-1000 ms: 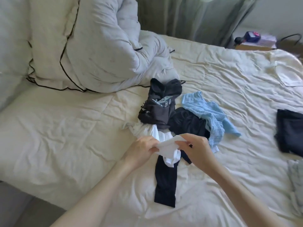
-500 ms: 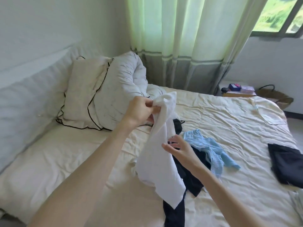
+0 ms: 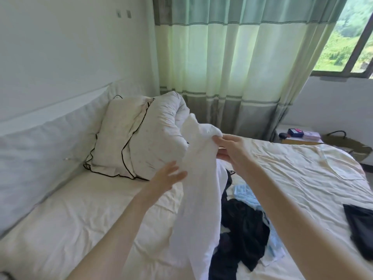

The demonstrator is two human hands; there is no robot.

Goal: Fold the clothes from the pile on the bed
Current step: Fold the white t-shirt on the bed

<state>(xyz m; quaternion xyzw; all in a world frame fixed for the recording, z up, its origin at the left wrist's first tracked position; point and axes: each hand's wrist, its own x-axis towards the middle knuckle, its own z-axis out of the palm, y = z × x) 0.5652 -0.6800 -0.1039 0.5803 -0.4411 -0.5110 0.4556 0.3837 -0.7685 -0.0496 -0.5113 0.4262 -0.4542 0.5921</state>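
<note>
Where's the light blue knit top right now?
The light blue knit top lies on the bed, right of centre in the head view, tucked behind the dark clothes, beside the raised white garment.

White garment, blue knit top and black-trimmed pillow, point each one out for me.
white garment (image 3: pixel 198 199), head view, middle of the hanging cloth
blue knit top (image 3: pixel 245 194), head view, upper part on the pile
pillow (image 3: pixel 119 136), head view, centre of its face

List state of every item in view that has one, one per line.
white garment: lifted off the bed, hanging unfolded
right hand: gripping the garment's top edge
left hand: open, fingers spread against the garment's side
dark clothes: crumpled in the pile, unfolded
light blue garment: crumpled in the pile, unfolded
dark item: flat at the bed's right edge, apart from the pile
curtain: drawn
pillow: propped upright
</note>
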